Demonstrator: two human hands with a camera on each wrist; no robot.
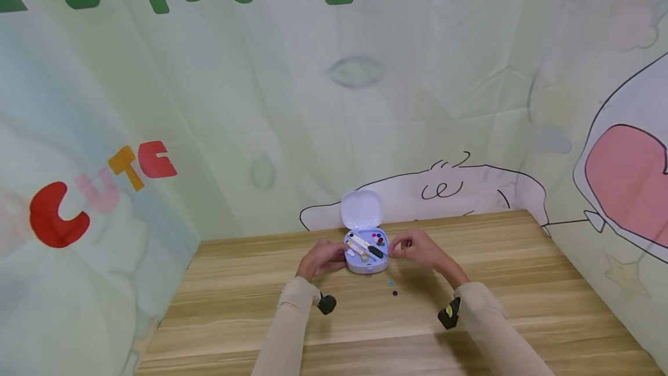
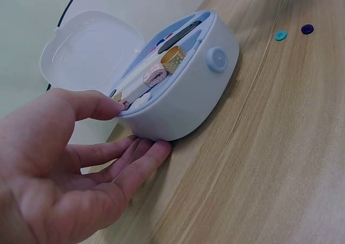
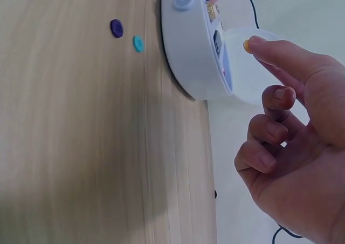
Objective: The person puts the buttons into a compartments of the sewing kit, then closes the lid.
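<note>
Sewing kit (image 1: 367, 251) sits mid-table, far from edges, lid up; my left hand (image 1: 322, 258) steadies it, fingers relaxed; my right hand (image 1: 417, 249) pinches 1 orange bead (image 3: 246, 45).

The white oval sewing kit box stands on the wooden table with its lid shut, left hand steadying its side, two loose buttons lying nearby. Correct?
Not quite: the lid of the white oval sewing kit box is open and tilted back, as the left wrist view shows. The left hand does touch its side, and the two loose buttons lie on the wooden table.
</note>
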